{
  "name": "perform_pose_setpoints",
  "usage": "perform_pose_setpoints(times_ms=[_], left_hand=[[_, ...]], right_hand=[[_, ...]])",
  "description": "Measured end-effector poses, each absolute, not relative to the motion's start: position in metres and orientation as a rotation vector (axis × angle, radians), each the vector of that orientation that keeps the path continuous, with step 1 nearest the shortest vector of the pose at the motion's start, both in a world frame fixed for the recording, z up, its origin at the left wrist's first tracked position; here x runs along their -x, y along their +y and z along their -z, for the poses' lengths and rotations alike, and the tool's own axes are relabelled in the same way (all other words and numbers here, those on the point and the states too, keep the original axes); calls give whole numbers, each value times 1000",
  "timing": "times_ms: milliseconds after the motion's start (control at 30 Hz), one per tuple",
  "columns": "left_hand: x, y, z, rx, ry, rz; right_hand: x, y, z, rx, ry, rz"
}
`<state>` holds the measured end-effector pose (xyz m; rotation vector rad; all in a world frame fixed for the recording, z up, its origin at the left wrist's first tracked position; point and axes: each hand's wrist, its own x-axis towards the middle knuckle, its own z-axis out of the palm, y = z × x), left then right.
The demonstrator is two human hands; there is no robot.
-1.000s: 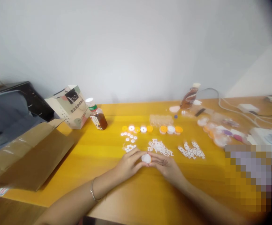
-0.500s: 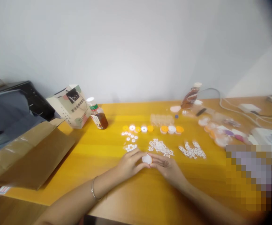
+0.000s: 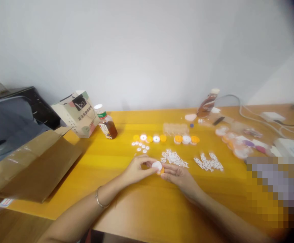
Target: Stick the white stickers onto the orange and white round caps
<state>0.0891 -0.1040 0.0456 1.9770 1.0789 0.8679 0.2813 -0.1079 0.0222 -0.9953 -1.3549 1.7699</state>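
Over the near middle of the table, my left hand (image 3: 140,168) pinches a white round disc (image 3: 156,165) between thumb and fingers. Just below and against it is an orange round piece (image 3: 161,171), gripped at its edge by my right hand (image 3: 178,175). Whether the two parts are joined or only touching, I cannot tell. Beyond my hands lie a pile of white cut-out plastic parts (image 3: 173,158), a scatter of small white discs (image 3: 143,146), and a row of orange and white round pieces (image 3: 163,138). A second group of white cut-out parts (image 3: 209,162) is to the right.
On the left stand an open cardboard box (image 3: 40,168), a paper bag (image 3: 78,116) and a bottle of brown drink (image 3: 107,126). A clear plastic tray (image 3: 176,129) and another bottle (image 3: 207,105) are at the back. Cables (image 3: 240,108) and round pieces (image 3: 240,148) crowd the right side.
The white disc has tilted and shifted slightly up and left, so more of the orange piece shows beneath it. My left fingers have moved along with the disc.
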Motion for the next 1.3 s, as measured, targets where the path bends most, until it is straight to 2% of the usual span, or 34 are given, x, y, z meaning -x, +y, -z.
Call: perform_pose_setpoints(times_ms=[100, 300, 433, 500, 667, 733, 967, 1300], left_hand=[[-83, -105, -57, -1997, 1078, -893], [-71, -108, -67, -2366, 832, -402], [-72, -110, -60, -2473, 832, -315], [-75, -112, -60, -2462, 871, -393], [-90, -118, -56, -2210, 1131, -1020], [-98, -119, -49, -2143, 1159, -1141], [-104, -116, -28, -2120, 1155, -1184], [-112, -116, -24, -2088, 1198, -1110]], right_hand=[[-283, -107, -21, 1058, -1331, -1699], [-283, -109, -27, 1044, -1344, -1525], [-283, -110, -29, 1039, -1359, -1456], [-282, -110, -29, 1018, -1342, -1460], [-280, -110, -24, 983, -1302, -1470], [-277, -112, -22, 978, -1289, -1466], [-270, -116, -22, 932, -1232, -1490], [-268, -114, -17, 1063, -1020, -1464]])
